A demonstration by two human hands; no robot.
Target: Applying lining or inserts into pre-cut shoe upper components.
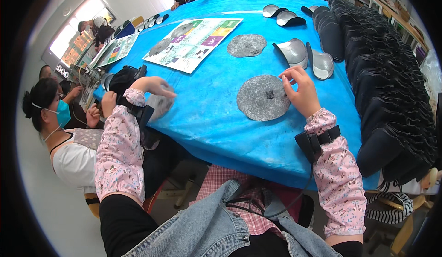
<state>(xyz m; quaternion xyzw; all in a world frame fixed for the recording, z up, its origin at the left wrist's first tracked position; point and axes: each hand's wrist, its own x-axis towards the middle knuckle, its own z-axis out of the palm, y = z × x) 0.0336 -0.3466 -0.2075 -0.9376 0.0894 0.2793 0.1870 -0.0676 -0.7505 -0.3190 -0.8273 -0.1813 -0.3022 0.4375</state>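
A flat grey speckled oval piece [260, 101] with a small dark square mark lies on the blue-covered table in front of me. At its right edge hovers my right hand [301, 91], fingers curved and the thumb apart from the forefinger, with nothing seen between them. My left hand [155, 86] is over the table's left edge, slightly blurred. A second grey speckled piece [160, 107], smeared by motion, hangs right under its fingertips and seems held there. Farther up the table rests another grey oval piece [247, 45], beside silver-grey curved shells [292, 52].
Tall rows of stacked dark curved pieces [386, 77] line the table's right side. A printed sheet [193, 45] carrying grey ovals lies at the far left. A masked person [60, 119] sits at my left; others are across the table. A cable [304, 192] hangs from my right wrist.
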